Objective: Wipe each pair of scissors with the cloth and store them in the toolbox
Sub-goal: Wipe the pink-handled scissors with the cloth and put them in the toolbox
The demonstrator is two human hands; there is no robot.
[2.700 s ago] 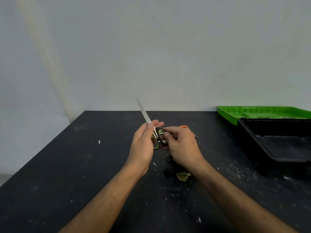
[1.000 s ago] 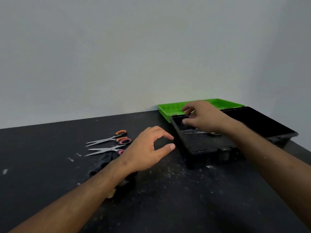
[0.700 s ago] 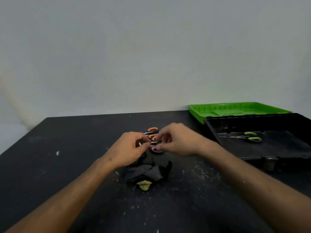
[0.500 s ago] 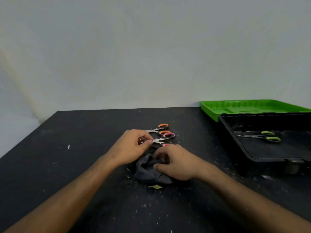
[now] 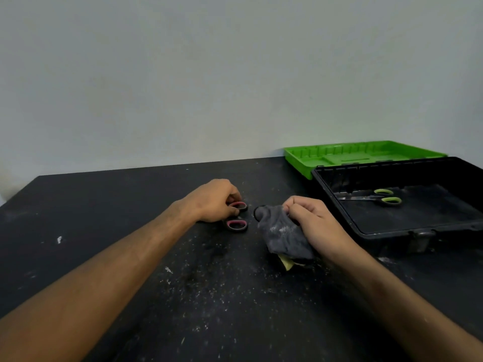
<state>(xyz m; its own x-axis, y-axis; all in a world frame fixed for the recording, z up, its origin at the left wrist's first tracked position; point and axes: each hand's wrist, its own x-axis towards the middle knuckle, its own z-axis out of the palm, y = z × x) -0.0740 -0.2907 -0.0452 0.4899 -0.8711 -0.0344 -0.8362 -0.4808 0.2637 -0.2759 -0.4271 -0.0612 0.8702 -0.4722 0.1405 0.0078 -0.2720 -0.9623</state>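
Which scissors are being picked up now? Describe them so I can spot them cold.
Start at the black toolbox on the right of the table; move left past the right hand gripping the grey cloth. The scissors lie under the left hand. Their handles are pink-lined, unlike the green-handled pair inside the toolbox.

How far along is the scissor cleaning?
One green-handled pair already lies in the black toolbox. The left hand is gripping the pink-handled scissors on the table, while the right hand holds the grey cloth. That pair still needs wiping and storing; more may be hidden.
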